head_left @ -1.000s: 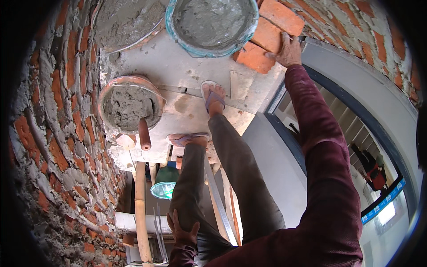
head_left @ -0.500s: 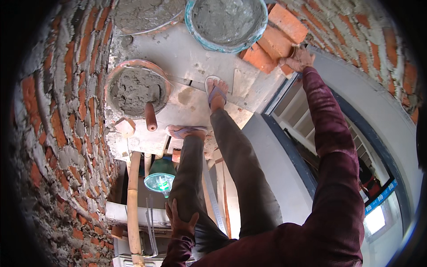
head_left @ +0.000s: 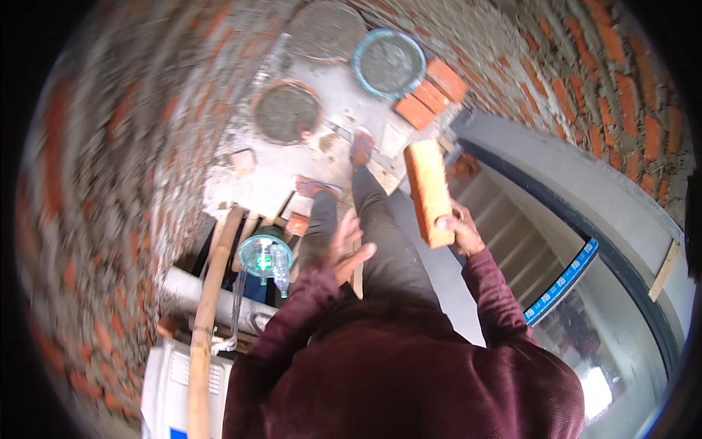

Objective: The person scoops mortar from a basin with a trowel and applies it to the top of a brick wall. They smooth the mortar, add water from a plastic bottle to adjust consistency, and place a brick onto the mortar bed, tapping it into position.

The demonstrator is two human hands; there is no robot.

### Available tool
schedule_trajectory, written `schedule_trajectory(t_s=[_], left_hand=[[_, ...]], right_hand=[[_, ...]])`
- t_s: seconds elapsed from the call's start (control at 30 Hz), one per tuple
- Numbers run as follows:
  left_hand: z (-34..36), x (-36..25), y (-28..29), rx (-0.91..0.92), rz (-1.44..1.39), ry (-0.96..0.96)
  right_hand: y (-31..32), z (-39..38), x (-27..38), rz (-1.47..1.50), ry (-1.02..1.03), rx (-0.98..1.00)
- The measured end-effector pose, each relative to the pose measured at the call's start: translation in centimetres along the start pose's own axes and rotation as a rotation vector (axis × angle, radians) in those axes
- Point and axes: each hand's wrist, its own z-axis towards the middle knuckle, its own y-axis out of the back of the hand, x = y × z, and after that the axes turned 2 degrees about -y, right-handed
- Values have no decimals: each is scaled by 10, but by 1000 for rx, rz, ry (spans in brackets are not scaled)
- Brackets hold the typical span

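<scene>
An orange brick [head_left: 427, 189] is in my right hand [head_left: 463, 228], raised above the platform and gripped near its lower end. My left hand [head_left: 346, 249] hangs over my left thigh, fingers apart, with nothing in it. Beyond the held brick, several more bricks [head_left: 433, 95] lie together against the far right wall. Beside them stands a turquoise-rimmed bucket [head_left: 389, 64] of grey mortar. A second mortar tub [head_left: 287, 111], orange-rimmed, sits nearer on the left, with a blurred trowel handle [head_left: 306, 132] at its edge.
Another wide mortar tub [head_left: 326, 31] stands at the back. Brick walls [head_left: 117, 183] rise on both sides. Below the platform's near edge are a bamboo pole [head_left: 206, 314], a green lamp shade [head_left: 265, 245] with plastic bottles, and a white boxy unit [head_left: 183, 380]. A dark-framed opening [head_left: 526, 183] lies to the right.
My right hand has lifted a brick off the pile and drawn it toward me. My left hand has come off my leg and risen. The view has tilted, with some blur.
</scene>
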Motion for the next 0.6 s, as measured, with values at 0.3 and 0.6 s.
schedule_trajectory(t_s=[0.3, 0.6], left_hand=[[-156, -130, -24, -261, -653, -718], [-282, -140, -9, -236, -915, -1369]], right_hand=[[-240, -159, 162, -1248, 1098, 244], [-387, -144, 169, -251, -478, 1542]])
